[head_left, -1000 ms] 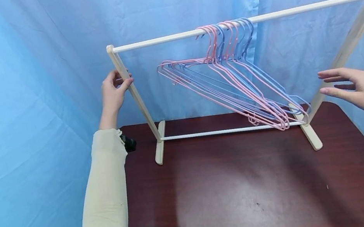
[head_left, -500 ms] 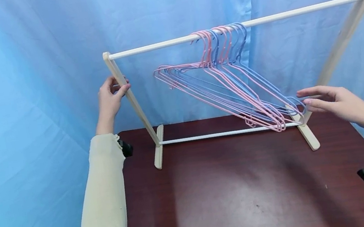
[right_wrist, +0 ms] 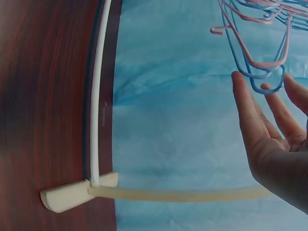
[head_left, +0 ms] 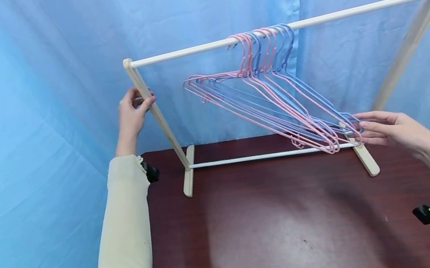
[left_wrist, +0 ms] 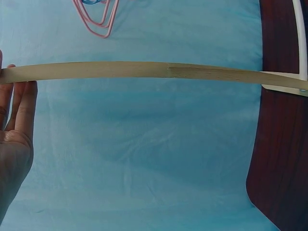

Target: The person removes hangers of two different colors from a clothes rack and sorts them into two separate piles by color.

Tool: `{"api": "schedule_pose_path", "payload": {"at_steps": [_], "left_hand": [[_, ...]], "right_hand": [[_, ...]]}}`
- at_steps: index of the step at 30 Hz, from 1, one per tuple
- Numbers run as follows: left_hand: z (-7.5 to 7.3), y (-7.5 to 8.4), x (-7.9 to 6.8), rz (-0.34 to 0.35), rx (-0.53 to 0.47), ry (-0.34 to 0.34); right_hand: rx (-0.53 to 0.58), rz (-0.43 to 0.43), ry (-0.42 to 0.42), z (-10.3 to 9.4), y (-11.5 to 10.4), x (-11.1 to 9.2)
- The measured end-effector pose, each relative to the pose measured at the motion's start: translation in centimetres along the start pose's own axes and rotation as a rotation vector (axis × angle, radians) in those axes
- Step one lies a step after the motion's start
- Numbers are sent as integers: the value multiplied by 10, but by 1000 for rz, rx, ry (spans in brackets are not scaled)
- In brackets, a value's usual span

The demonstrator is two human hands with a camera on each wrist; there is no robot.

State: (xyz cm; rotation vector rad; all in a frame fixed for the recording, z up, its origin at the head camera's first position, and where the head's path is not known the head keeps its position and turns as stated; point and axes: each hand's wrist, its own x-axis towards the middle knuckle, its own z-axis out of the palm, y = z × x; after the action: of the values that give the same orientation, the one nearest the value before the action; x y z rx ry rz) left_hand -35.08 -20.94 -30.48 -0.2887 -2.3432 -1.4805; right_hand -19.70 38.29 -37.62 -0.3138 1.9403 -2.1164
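Note:
Several pink and blue wire hangers (head_left: 258, 73) hang bunched on the white top rail (head_left: 363, 8) of a wooden rack. My left hand (head_left: 131, 114) holds the rack's left post (head_left: 165, 127) between thumb and fingers, a little below its top. At the hangers' right ends, my right hand (head_left: 402, 129) reaches in with fingers spread and fairly straight. In the right wrist view, the rounded end of a blue hanger (right_wrist: 266, 91) lies between its fingertips. Whether they touch it firmly is hard to tell. Part of the right post (head_left: 406, 47) passes behind that hand.
The rack stands on wooden feet (head_left: 366, 161) near the back of a dark red-brown table (head_left: 274, 222). A white lower bar (head_left: 244, 159) joins its two sides. Light blue curtain (head_left: 164, 16) hangs behind and to the left.
My right hand has moved left from beside the right post to the hangers' right ends. The left hand keeps its hold on the left post, and the hangers hang as before.

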Motion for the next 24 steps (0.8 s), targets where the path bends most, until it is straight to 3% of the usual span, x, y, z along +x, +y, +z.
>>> {"api": "schedule_pose_path", "payload": {"at_steps": [2, 10, 16, 21, 24], "left_hand": [[0, -1, 1, 2, -1, 1], [0, 0, 1, 4, -3, 2], [0, 1, 2, 4, -10, -4], [0, 1, 3, 0, 1, -3], [0, 0, 3, 1, 3, -2]], "right_hand": [[144, 4, -41, -1, 4, 3], [333, -16, -77, 1, 14, 11], [354, 4, -30, 0, 13, 10], [341, -23, -72, -4, 15, 10], [401, -48, -139, -7, 19, 12]]}}
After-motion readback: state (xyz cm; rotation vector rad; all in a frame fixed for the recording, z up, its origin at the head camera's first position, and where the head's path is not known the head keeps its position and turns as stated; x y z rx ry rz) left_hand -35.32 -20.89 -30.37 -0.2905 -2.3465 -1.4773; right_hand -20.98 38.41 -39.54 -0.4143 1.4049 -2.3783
